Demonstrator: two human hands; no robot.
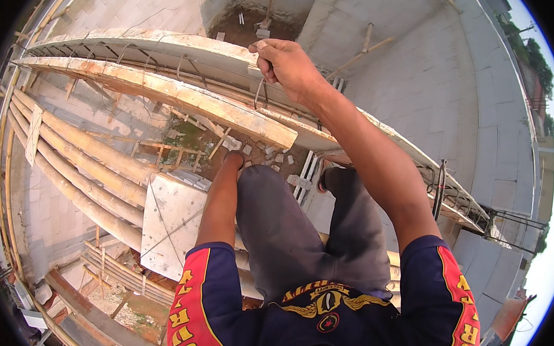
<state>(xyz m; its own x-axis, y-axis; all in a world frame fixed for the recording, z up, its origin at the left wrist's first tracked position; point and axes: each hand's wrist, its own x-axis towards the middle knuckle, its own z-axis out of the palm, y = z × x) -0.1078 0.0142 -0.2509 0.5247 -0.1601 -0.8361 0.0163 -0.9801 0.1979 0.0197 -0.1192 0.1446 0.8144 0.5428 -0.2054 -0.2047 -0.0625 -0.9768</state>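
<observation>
My right hand (282, 60) is raised over the far wooden board (190, 41) of a long beam form, its fingers curled and pinched together. I cannot make out what, if anything, lies between them. Just below it, a bent metal rod (258, 94) hooks down into the trough between the two boards. The near board (167, 93) ends just beyond my knees. My left hand (232, 160) is down beside my left knee, close to that board's end, and its fingers are mostly hidden. I am sitting above the bamboo poles, in dark trousers (286, 224).
Thick bamboo poles (88, 155) run at the left, beside a pale square panel (172, 224). Far below lies ground with broken block pieces (272, 153). Light block walls (422, 87) rise at the right, with a steel rebar cage (518, 219) at the beam's end.
</observation>
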